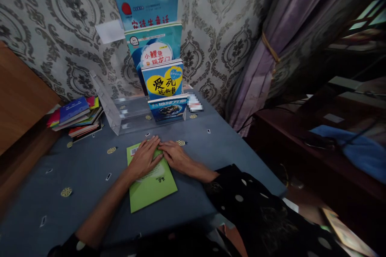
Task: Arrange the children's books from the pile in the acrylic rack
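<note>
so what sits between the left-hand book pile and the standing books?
In the head view, the transparent rack's side panel and see-through tiers lie between the book pile and standing books.

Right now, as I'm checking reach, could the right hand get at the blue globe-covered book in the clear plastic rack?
Probably yes: the blue globe-covered book stands frontmost, with no other book between it and the right hand.
</note>
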A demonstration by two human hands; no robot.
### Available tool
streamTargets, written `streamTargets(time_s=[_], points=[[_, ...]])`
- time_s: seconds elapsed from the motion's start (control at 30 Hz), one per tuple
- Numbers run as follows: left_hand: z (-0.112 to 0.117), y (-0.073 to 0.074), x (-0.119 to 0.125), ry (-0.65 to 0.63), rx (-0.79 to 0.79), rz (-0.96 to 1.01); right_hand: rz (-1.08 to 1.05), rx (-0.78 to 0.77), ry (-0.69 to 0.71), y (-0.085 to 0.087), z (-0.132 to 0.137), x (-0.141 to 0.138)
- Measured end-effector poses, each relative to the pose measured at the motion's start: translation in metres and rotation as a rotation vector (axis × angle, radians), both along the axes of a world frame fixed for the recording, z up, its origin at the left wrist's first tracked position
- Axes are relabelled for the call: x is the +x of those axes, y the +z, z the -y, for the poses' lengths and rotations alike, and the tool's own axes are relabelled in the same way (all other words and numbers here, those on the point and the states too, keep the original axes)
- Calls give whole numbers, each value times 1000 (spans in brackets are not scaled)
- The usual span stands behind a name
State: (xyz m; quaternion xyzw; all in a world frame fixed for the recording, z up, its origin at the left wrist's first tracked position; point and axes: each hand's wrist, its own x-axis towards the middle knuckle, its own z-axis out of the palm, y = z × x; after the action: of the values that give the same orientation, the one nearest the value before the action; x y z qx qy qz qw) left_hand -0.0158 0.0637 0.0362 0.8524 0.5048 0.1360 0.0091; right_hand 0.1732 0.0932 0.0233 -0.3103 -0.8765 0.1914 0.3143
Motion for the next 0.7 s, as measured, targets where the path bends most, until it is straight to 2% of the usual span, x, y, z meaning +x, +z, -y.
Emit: streamTargets(time_s=[0.27, 0.47, 0.7], points=[[5, 3, 2, -17, 33, 73, -16, -70, 39, 4, -6, 0], [8, 1, 1, -28, 53, 135, -57, -150, -69, 11, -8, 5], [15, 5, 4, -96, 75, 182, -73, -201, -120, 9, -10, 7]])
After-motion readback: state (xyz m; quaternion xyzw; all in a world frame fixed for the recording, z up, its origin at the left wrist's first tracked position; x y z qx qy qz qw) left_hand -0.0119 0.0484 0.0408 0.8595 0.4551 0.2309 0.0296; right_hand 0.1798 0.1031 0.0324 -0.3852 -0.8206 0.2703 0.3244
